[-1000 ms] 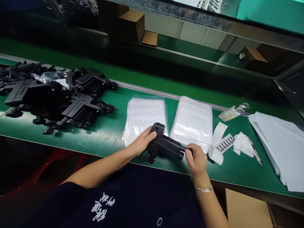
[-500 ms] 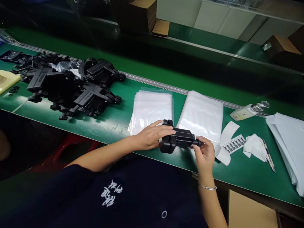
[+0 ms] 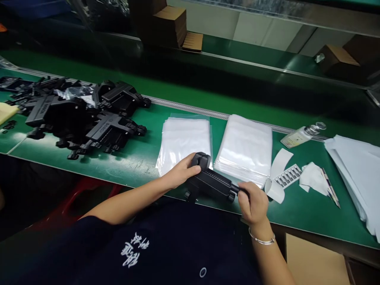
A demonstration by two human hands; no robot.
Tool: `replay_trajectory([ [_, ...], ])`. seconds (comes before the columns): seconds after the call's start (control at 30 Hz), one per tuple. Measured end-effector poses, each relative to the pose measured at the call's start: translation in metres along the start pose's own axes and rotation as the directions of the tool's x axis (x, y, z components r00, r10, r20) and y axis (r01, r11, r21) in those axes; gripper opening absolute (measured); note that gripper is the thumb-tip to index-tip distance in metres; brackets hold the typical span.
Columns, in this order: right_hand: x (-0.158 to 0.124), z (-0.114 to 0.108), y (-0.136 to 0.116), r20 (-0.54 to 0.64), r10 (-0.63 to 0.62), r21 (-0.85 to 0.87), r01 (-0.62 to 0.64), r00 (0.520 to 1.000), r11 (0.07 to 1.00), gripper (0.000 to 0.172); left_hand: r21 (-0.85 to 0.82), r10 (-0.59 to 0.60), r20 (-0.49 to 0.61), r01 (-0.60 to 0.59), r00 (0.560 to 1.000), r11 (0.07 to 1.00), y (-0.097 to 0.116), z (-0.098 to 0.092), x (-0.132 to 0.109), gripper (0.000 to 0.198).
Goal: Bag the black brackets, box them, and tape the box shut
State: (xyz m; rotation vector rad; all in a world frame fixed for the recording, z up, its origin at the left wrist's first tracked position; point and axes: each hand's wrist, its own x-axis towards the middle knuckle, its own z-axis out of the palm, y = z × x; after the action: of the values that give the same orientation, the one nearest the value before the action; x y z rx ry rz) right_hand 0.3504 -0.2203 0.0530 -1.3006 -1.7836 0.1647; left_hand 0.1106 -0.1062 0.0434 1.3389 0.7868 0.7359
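Observation:
I hold a black plastic clamp-like part (image 3: 210, 181) over the near edge of the green bench (image 3: 139, 158). My left hand (image 3: 178, 174) is wrapped round its rounded left end. My right hand (image 3: 252, 202) is closed on its right end, fingers pinched at the tip. The part lies roughly level, tilted down to the right. Right behind it lie two stacks of clear plastic bags (image 3: 184, 139), the second stack (image 3: 246, 147) to the right.
A heap of the same black parts (image 3: 86, 114) covers the bench's left. Right of my hands lie a label strip (image 3: 286, 176), crumpled paper (image 3: 311, 178), a pen-like tool (image 3: 329, 188), a small bottle (image 3: 301, 135) and white sheets (image 3: 356, 174). Cardboard boxes (image 3: 169, 23) stand behind.
The part was lifted and turned half a second ago with my left fingers spread over it; now it is lower and my left hand grips its end again.

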Motion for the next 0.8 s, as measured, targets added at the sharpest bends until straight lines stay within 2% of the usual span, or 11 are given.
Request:
replay_trajectory([
  [0.03,0.001,0.004,-0.001,0.016,0.204,0.139,-0.204,0.979,0.969,0.019,0.081,0.058,-0.016,-0.057,0.998,0.995,0.0,-0.003,-0.002,0.071],
  [0.07,0.003,0.008,0.0,0.082,0.409,0.285,-0.415,0.909,0.864,0.02,0.171,0.124,-0.004,-0.122,0.992,0.978,0.001,-0.006,-0.004,0.073],
  [0.1,0.004,0.012,0.001,0.192,0.568,0.409,-0.591,0.8,0.695,0.022,0.256,0.185,0.038,-0.189,0.982,0.948,0.002,-0.01,-0.007,0.073],
  [0.17,0.006,0.02,0.005,0.451,0.678,0.535,-0.783,0.581,0.316,0.028,0.367,0.269,0.168,-0.314,0.948,0.876,0.006,-0.016,-0.011,0.067],
  [0.23,0.007,0.026,0.01,0.591,0.652,0.563,-0.822,0.475,0.088,0.034,0.403,0.292,0.226,-0.362,0.929,0.84,0.008,-0.019,-0.013,0.061],
  [0.27,0.006,0.028,0.011,0.604,0.645,0.582,-0.812,0.468,0.044,0.038,0.404,0.28,0.186,-0.333,0.942,0.852,0.008,-0.019,-0.013,0.06],
  [0.33,0.004,0.032,0.013,0.53,0.665,0.648,-0.757,0.526,0.082,0.048,0.341,0.219,0.006,-0.208,0.976,0.917,0.004,-0.017,-0.011,0.062],
  [0.43,-0.002,0.039,0.014,0.235,0.682,0.674,-0.621,0.693,0.399,0.048,0.069,0.079,-0.219,-0.065,0.972,0.995,-0.003,-0.015,-0.004,0.063],
  [0.53,-0.004,0.05,0.011,0.077,0.584,0.605,-0.504,0.808,0.617,0.033,-0.133,-0.004,-0.25,-0.03,0.968,0.991,-0.009,-0.014,0.002,0.06],
  [0.63,-0.002,0.063,0.007,0.047,0.597,0.664,-0.471,0.801,0.581,0.021,-0.145,-0.016,-0.235,-0.019,0.972,0.989,-0.012,-0.013,0.004,0.056],
  [0.8,0.007,0.079,0.004,0.003,0.738,0.742,-0.496,0.675,0.451,0.023,0.0,0.144,-0.221,-0.147,0.965,0.989,-0.015,-0.015,0.002,0.061],
])
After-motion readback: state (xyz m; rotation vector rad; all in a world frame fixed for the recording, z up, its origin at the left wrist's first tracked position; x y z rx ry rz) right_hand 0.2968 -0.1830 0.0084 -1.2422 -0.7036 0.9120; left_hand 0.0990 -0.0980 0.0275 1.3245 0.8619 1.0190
